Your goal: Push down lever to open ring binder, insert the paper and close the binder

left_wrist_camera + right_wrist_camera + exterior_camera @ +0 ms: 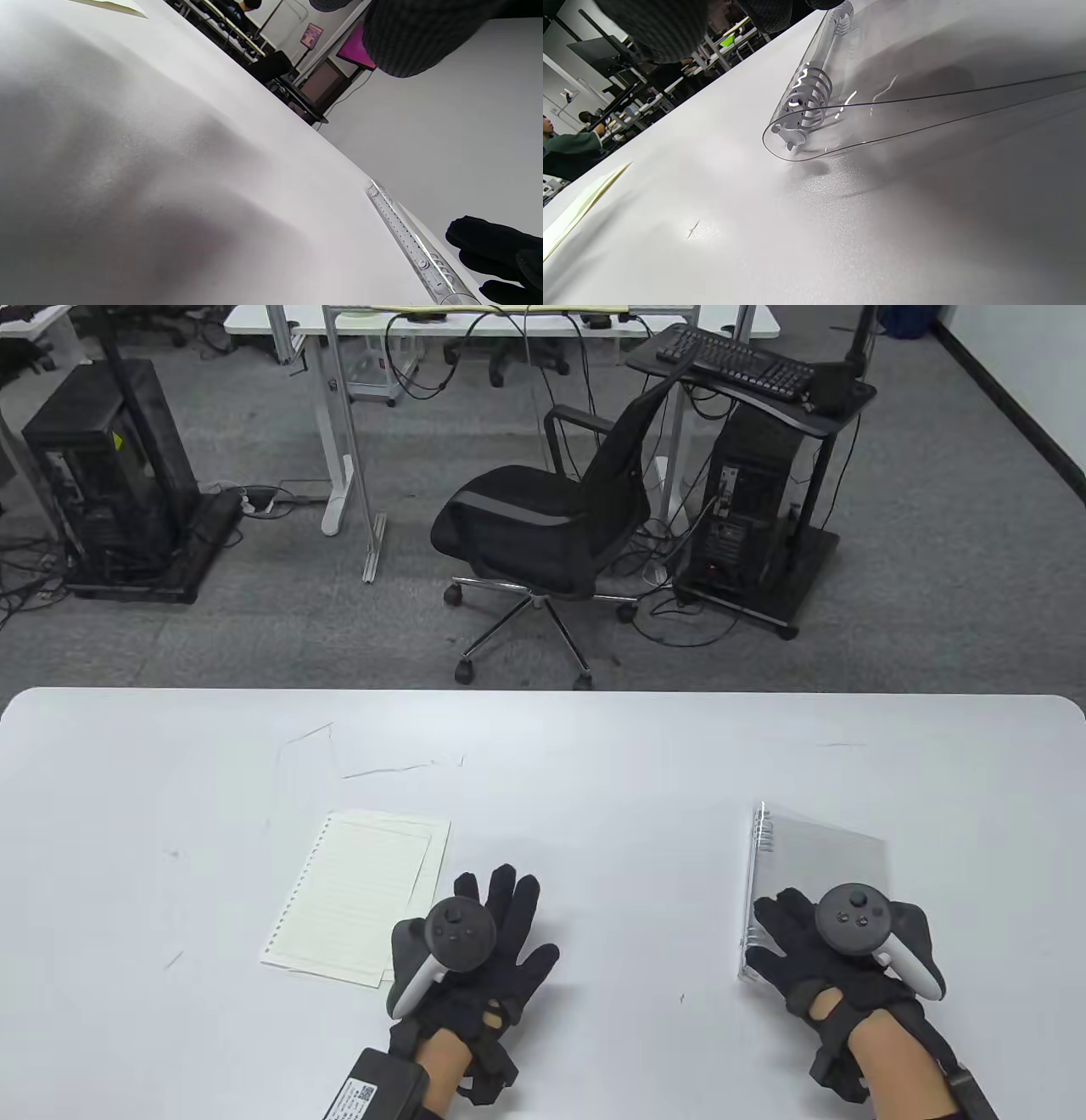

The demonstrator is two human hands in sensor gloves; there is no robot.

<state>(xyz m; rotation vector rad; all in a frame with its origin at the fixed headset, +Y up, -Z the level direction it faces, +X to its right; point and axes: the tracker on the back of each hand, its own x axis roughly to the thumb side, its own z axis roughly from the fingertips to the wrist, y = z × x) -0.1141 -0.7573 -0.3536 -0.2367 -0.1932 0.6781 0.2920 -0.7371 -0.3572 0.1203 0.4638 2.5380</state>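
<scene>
A: Where is the binder [814,865]?

B: On the right part of the white table [594,763], near the front edge. It is clear plastic and lies closed, with its row of rings [764,836] along its left side. In the right wrist view the near end of the ring strip [806,110] shows under the curved clear cover [925,84].

A: And the right hand [836,954]?

B: It lies on the near end of the binder, fingers spread and fairly straight, pointing toward the ring side. The fingers press or rest on the cover; I cannot see any of them curled round it. Whether a fingertip reaches the lever, I cannot tell.

A: The paper [361,895]?

B: A thin stack of lined, punched sheets lies flat on the left part of the table, well apart from the binder. The holes run along its left edge.

A: What about the left hand [475,950]?

B: It rests flat on the table just beside the paper's near right corner, fingers spread, holding nothing. Its little-finger side seems to touch or overlap that corner.

A: Beyond the table?

B: A black office chair [543,526] stands on grey carpet, with a computer cart [755,500] to its right.
</scene>
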